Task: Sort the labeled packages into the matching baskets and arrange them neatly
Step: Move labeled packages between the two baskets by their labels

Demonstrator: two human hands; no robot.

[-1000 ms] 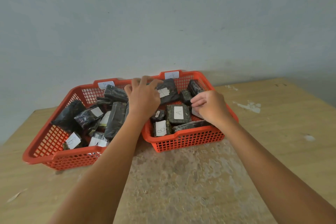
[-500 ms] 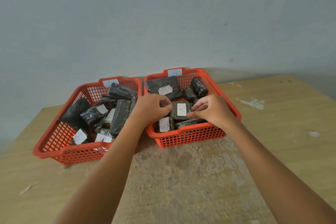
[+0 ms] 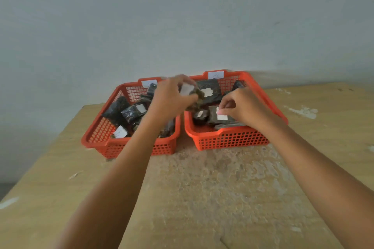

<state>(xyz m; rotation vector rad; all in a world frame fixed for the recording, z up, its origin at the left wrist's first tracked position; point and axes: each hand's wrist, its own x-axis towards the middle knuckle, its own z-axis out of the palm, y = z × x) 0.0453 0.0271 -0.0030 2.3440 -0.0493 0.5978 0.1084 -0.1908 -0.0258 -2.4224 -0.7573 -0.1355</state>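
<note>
Since a moment ago, my left hand (image 3: pixel 172 98) has come up out of the right basket (image 3: pixel 230 137) with a dark package (image 3: pixel 193 95) in it. Its fingers curl round the package, which now hangs in the air over the gap between the two baskets, at about 12 o'clock from me. The picture is blurry there, so I cannot read its white label. My right hand (image 3: pixel 242 105) is at 1 o'clock, low in the right basket, with its fingers bent on a package with a white label (image 3: pixel 219 116). I cannot tell if it holds it or only touches it. The left basket (image 3: pixel 105 143) at 11 o'clock is full of dark packages, and my left arm hides some of them. Both baskets sit on a scratched wooden table (image 3: pixel 202 198) by a grey wall (image 3: pixel 182 16).
</note>
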